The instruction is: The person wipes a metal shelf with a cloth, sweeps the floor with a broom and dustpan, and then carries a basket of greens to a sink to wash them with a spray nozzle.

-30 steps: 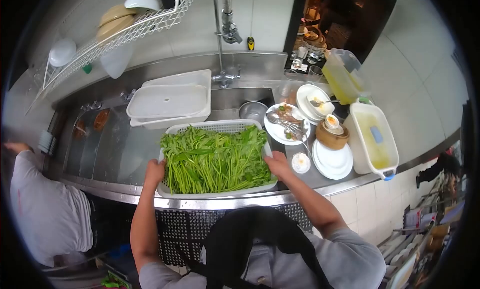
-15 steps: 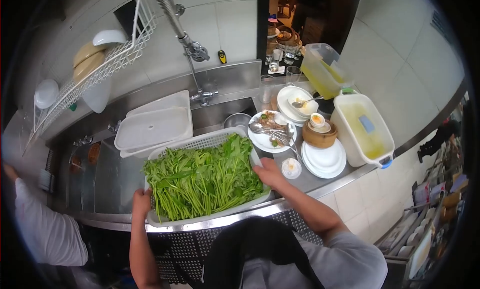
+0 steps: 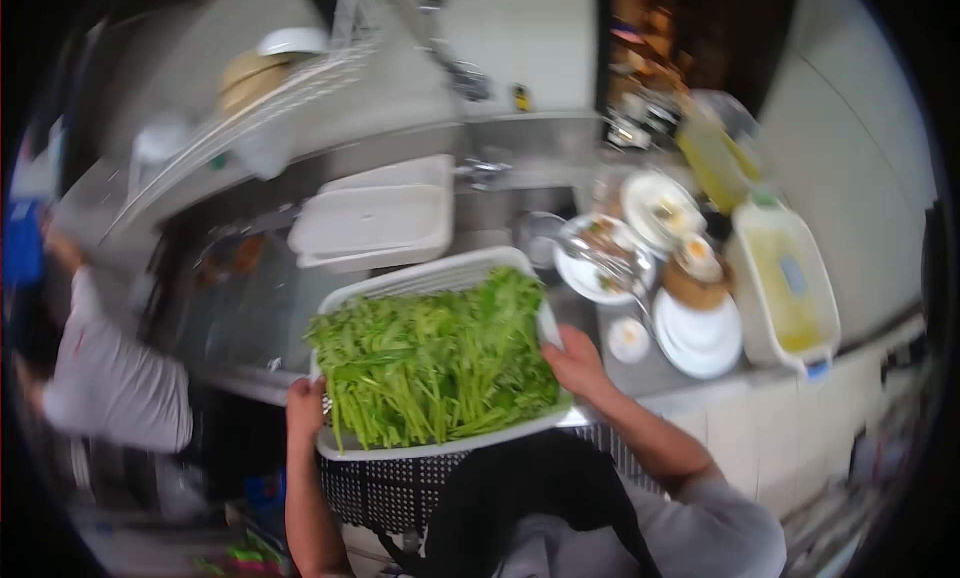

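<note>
A white perforated plastic basket [image 3: 420, 283] sits between my hands, held in front of my body at the sink's front edge. Leafy green vegetables [image 3: 440, 363] with long stems fill it, leaves toward the back and stems toward me. My left hand [image 3: 305, 410] grips the basket's left side, fingers partly hidden by the rim. On the right side, my right hand [image 3: 578, 363] holds the rim with the thumb on top; its other fingers are mostly hidden. The view is slightly blurred.
White plastic tubs or lids [image 3: 375, 223] lie across the steel sink [image 3: 250, 323]. To the right stand a plate of food scraps and cutlery [image 3: 605, 258], stacked white plates [image 3: 698, 333], a bamboo steamer [image 3: 697, 288] and a tub of yellowish liquid [image 3: 790, 278]. Another person [image 3: 120, 368] is at the left.
The basket has come back from the sink toward my body, with both hands still on it. My view has turned left, and more of the other person shows.
</note>
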`<action>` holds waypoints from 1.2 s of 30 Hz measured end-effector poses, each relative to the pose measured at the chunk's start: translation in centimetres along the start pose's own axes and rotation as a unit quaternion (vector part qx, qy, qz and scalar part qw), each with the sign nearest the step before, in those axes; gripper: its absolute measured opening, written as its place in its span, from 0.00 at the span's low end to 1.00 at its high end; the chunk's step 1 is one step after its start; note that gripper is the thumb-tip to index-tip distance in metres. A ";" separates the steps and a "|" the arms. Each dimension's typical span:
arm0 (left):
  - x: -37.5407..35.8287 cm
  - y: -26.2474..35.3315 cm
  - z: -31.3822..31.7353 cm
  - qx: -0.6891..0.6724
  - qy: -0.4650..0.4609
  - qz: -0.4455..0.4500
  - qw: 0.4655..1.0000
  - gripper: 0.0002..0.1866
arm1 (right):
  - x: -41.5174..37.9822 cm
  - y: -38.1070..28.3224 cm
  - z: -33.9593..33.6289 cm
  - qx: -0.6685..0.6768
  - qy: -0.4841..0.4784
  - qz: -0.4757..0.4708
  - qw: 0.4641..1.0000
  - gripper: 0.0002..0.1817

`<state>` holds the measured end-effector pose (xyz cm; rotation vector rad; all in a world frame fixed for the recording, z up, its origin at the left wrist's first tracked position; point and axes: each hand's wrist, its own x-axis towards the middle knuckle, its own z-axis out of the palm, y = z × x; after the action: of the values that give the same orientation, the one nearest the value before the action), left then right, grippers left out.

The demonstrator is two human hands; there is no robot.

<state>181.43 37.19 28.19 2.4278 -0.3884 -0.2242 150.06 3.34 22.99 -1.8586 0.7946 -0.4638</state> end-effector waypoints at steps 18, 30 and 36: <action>-4.2 -0.3 1.2 -0.003 0.114 -0.102 0.988 0.20 | 1.1 4.7 1.1 0.215 -0.181 0.041 0.959 0.36; 0.6 -4.7 -8.0 -0.187 0.166 -0.098 0.963 0.15 | 12.5 -7.1 7.2 0.073 -0.172 -0.079 0.979 0.40; 4.7 -3.6 -24.3 -0.184 0.271 0.059 0.943 0.11 | 17.6 -29.1 8.3 0.110 -0.234 -0.168 0.951 0.36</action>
<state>192.88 52.58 44.22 1.9820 -0.2131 0.3889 176.92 4.10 45.43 -1.7944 0.1011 -0.2879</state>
